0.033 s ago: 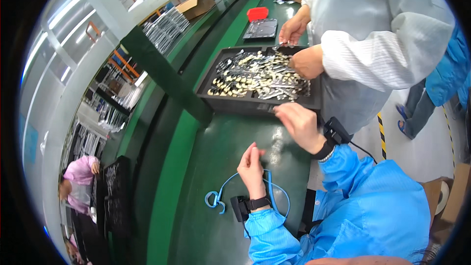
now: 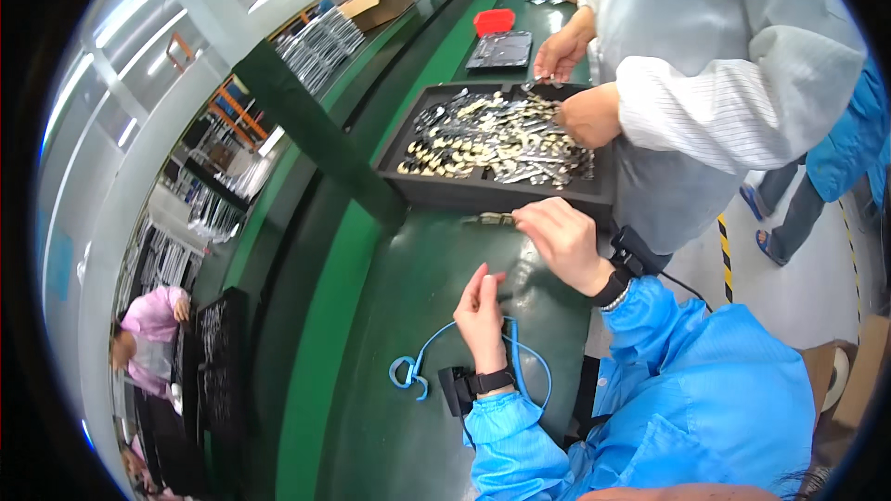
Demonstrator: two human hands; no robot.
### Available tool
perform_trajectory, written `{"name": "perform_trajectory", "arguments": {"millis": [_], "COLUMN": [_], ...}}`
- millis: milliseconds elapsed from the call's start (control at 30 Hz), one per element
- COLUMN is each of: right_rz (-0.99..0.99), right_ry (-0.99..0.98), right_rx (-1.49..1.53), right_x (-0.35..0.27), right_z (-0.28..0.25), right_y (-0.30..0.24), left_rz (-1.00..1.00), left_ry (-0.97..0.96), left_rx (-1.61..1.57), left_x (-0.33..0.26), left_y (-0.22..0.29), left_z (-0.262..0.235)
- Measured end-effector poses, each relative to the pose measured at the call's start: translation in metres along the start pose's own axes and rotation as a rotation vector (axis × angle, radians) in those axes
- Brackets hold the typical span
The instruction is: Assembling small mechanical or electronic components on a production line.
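My right hand (image 2: 566, 243) is pinched over the green bench, just in front of the near wall of a black tray (image 2: 436, 190). A small, thin strip-like part (image 2: 489, 219) with a metallic look sticks out to the left from its fingertips. Lower and to the left, my left hand (image 2: 480, 315) is raised with thumb and fingers drawn together; anything between them is too small to make out. Many small silver, black and cream parts (image 2: 501, 134) lie heaped in the tray. A blue coiled cord (image 2: 408, 373) lies on the bench beside my left wrist.
Across the tray, a co-worker in a pale coat has both hands (image 2: 589, 116) at the parts. Behind it are a black flat tray (image 2: 499, 50) and a red bin (image 2: 494, 22). A green post (image 2: 306, 130) rises at the tray's left. Another person (image 2: 153, 329) sits far left.
The strip-like part in my right hand now shows more clearly left of the fingertips, apart from the tray wall. My right hand has shifted slightly left; the left hand has barely moved.
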State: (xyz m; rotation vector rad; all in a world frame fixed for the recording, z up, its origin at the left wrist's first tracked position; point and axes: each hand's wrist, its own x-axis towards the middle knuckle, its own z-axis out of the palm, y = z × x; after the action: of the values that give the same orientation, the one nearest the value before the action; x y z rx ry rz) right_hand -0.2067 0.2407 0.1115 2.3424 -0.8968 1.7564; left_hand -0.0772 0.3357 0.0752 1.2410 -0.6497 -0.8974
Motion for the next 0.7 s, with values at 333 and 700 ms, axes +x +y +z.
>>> {"name": "perform_trajectory", "arguments": {"millis": [333, 700], "right_rz": [-0.032, 1.116], "right_ry": [-0.207, -0.559], "right_rx": [0.364, 1.281], "right_x": [-0.028, -0.038], "right_z": [0.047, 0.053], "right_y": [-0.039, -0.021], "left_rz": [0.000, -0.022], "left_ry": [0.230, 0.224], "left_rx": [-0.335, -0.320], "left_x": [0.008, 0.009], "left_y": [0.001, 0.016], "left_z": [-0.013, -0.018]}}
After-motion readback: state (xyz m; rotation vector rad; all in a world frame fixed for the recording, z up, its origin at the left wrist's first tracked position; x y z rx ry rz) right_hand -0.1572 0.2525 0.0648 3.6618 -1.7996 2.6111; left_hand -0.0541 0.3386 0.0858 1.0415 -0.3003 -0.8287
